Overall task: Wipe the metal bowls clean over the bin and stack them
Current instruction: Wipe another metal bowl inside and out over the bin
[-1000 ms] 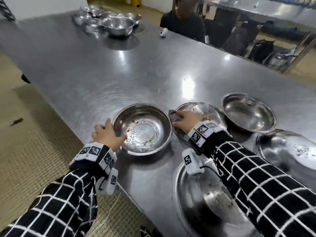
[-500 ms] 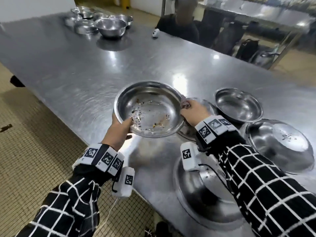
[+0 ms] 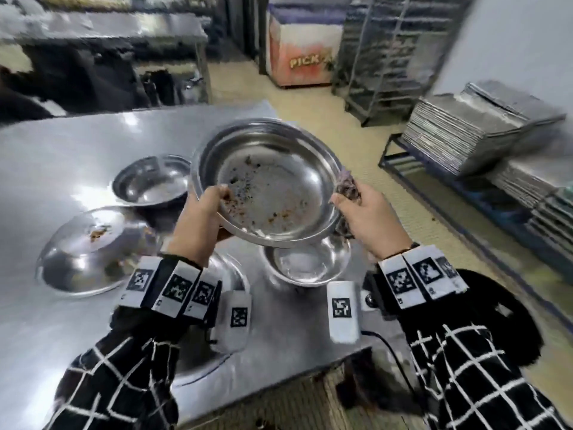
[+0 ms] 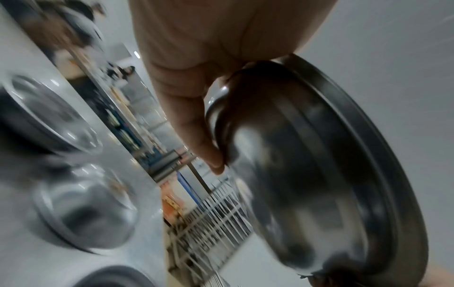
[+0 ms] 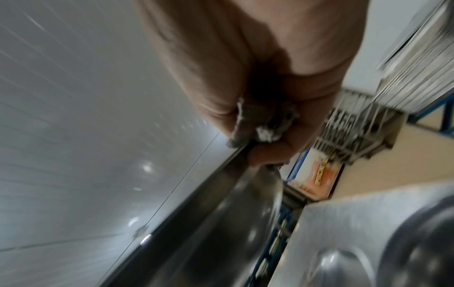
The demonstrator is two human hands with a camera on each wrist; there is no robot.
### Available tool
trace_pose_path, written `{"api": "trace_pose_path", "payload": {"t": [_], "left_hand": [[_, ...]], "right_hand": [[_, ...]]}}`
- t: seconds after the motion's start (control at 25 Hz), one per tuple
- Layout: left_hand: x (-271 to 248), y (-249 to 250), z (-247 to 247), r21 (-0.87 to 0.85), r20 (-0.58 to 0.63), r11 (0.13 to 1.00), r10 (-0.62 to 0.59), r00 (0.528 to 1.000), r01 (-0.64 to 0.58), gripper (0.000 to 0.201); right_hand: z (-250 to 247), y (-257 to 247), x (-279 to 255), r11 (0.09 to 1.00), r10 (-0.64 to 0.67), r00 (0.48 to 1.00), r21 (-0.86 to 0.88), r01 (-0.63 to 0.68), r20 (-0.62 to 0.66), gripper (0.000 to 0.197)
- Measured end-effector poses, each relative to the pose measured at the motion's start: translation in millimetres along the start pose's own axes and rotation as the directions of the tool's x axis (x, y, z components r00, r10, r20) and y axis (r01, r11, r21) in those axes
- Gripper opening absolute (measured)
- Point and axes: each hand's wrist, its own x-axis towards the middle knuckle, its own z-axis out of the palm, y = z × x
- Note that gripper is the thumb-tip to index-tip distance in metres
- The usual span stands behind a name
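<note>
Three other metal bowls stood on the steel table: an empty bowl at the far left, an inverted bowl with food residue on its base nearer the left edge, and a small bowl directly below the held one. Stacked metal trays rested on a blue rack to the right; a wire rack and an orange-fronted cabinet stood behind. All views were motion-blurred.

The soiled bowl was held in the air above the table's right end, tilted toward the person, with crumbs across its inside. The left hand gripped its left rim, thumb inside, fingers under the outer wall. The right hand was closed around a grey cloth and touched the bowl's right rim. Both forearms were raised side by side, in black checked sleeves.
</note>
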Motion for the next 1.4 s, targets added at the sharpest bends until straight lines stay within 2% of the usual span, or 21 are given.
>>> {"api": "trace_pose_path", "payload": {"t": [0.08,0.24,0.36,0.52,0.64,0.8,0.88,1.0,1.08,1.24,1.32,1.4], "left_hand": [[-3,-7,57,0.008,0.126,1.0,-0.005,0.992,0.004,0.035],[-36,-30,180,0.041,0.358,0.999,-0.01,0.934,-0.005,0.031],[-65,-57,260,0.042,0.39,0.999,0.012,0.921,-0.031,0.03],[-81,-94,336,0.069,0.405,0.996,0.03,0.914,-0.063,0.031],[-76,-116,376,0.126,0.47,0.975,0.106,0.876,-0.185,0.035],[-58,-127,399,0.219,0.478,0.961,0.044,0.877,-0.168,0.034],[-45,-128,405,0.265,0.502,0.947,0.026,0.864,-0.182,0.034],[-24,-126,411,0.362,0.553,0.892,0.028,0.832,-0.271,0.038],[-13,-121,410,0.396,0.599,0.855,0.036,0.8,-0.336,0.039],[10,-113,408,0.391,0.673,0.849,-0.002,0.739,-0.355,0.036],[22,-109,408,0.367,0.684,0.856,0.017,0.729,-0.364,0.036],[32,-102,408,0.359,0.706,0.838,0.044,0.707,-0.411,0.033]], "right_hand": [[-49,30,-11,0.999,0.043,0.991,0.018,-0.041,-0.13,0.018],[-151,94,-42,0.99,0.135,0.939,0.0,-0.143,-0.316,0.017],[-217,138,-60,0.985,0.167,0.891,0.035,-0.168,-0.422,0.016],[-269,202,-68,0.978,0.178,0.828,0.005,-0.208,-0.532,0.024],[-297,247,-60,0.973,0.153,0.824,-0.063,-0.223,-0.545,0.027],[-305,283,-39,0.954,0.221,0.835,-0.065,-0.292,-0.504,0.027],[-303,289,-18,0.961,0.158,0.837,-0.113,-0.252,-0.524,0.026],[-295,281,24,0.956,-0.051,0.828,-0.268,-0.122,-0.559,0.027],[-286,268,55,0.932,-0.153,0.841,-0.36,-0.052,-0.519,0.028],[-253,244,97,0.906,-0.231,0.911,-0.418,0.073,-0.342,0.034],[-238,234,102,0.861,-0.281,0.942,-0.481,0.164,-0.181,0.035],[-230,230,95,0.773,-0.301,0.951,-0.566,0.288,0.073,0.036]]}}
